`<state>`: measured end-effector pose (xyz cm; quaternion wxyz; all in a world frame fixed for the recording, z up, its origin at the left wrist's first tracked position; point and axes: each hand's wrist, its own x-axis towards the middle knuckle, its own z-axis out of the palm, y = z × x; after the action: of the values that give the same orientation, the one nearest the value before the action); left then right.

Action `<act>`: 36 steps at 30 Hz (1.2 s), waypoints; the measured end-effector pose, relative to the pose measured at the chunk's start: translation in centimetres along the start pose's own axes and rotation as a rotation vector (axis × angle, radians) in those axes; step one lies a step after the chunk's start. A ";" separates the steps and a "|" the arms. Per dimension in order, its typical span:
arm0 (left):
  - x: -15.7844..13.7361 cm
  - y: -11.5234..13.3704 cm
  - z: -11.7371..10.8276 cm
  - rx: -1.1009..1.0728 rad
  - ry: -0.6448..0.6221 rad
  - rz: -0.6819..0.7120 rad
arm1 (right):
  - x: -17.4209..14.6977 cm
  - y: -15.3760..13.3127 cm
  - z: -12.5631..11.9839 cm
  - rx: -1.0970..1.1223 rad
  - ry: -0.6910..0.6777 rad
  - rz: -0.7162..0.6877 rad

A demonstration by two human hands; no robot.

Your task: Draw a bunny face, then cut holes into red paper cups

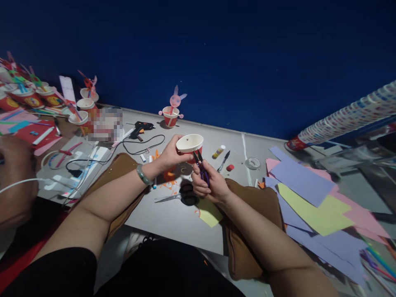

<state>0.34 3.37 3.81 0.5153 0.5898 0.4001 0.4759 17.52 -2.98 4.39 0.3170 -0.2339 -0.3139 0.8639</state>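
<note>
A red paper cup with a white inside [190,141] is tilted above the table, its mouth facing me. My left hand [172,156] grips it from the left side. In my right hand [212,181] is a pair of small scissors with purple handles [204,171]. Their dark blades stand slightly apart and point up at the cup's near right side; whether they touch it I cannot tell. Below my hands lie larger black-handled scissors [187,195], a yellow paper piece [210,212] and orange paper scraps [169,175].
Behind stands a cup with a pink rabbit figure [170,117]. A black glue gun [142,128] and cable lie left, near finished cups [51,98]. To the right are a glue stick [219,151], a tape roll [253,163], coloured paper sheets [309,181] and a long cup stack [346,111].
</note>
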 end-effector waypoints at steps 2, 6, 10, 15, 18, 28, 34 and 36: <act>0.0 0.0 0.2 0.025 0.055 -0.006 | 0.0 0.0 0.2 0.022 0.022 -0.015; 0.0 -0.3 0.3 0.045 0.115 -0.023 | 0.0 0.0 0.3 0.060 0.041 -0.031; 0.0 -0.6 0.3 0.040 0.081 -0.027 | 0.0 0.0 0.5 0.059 0.063 -0.019; -0.2 -0.8 0.3 -0.001 0.048 -0.046 | -0.1 0.0 0.6 0.056 0.061 -0.038; -0.2 -0.9 0.4 -0.020 0.049 -0.041 | -0.2 0.0 0.7 0.064 0.058 -0.061; 0.0 -1.1 0.3 -0.018 0.035 -0.032 | -0.1 0.1 0.6 0.046 0.077 -0.100; -0.1 -0.9 0.4 -0.014 0.034 -0.035 | -0.1 0.1 0.6 0.048 0.081 -0.097; -0.2 -0.9 0.3 -0.011 0.030 -0.034 | -0.1 0.1 0.5 0.057 0.074 -0.098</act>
<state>0.65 3.26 2.87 0.5203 0.5729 0.4152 0.4782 17.21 -3.35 4.70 0.3767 -0.2411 -0.2881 0.8468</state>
